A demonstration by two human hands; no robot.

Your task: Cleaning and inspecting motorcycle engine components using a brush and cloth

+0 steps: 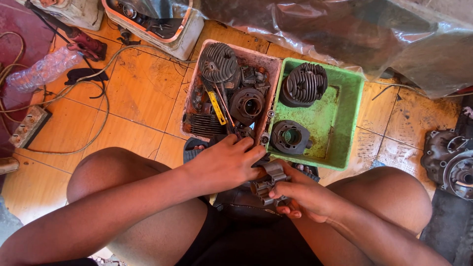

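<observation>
My right hand (300,194) grips a small grey metal engine part (268,180) between my knees. Over it comes my left hand (226,162), fingers curled down and touching the top of the same part and the near edge of the pink tray (273,64). That tray holds several greasy engine pieces, among them a finned cylinder head (218,61), a round housing (246,104) and a yellow-handled tool (216,107). Beside it stands a green tray (352,98) with a finned cylinder (304,83) and a round flanged part (289,137).
A clear plastic bottle (42,69), a power strip (27,127) and loose cables lie on the orange tiled floor at the left. A red tool (86,45) and a white tub (157,24) sit at the back. An engine casing (451,160) lies at the right, under a plastic sheet (345,29).
</observation>
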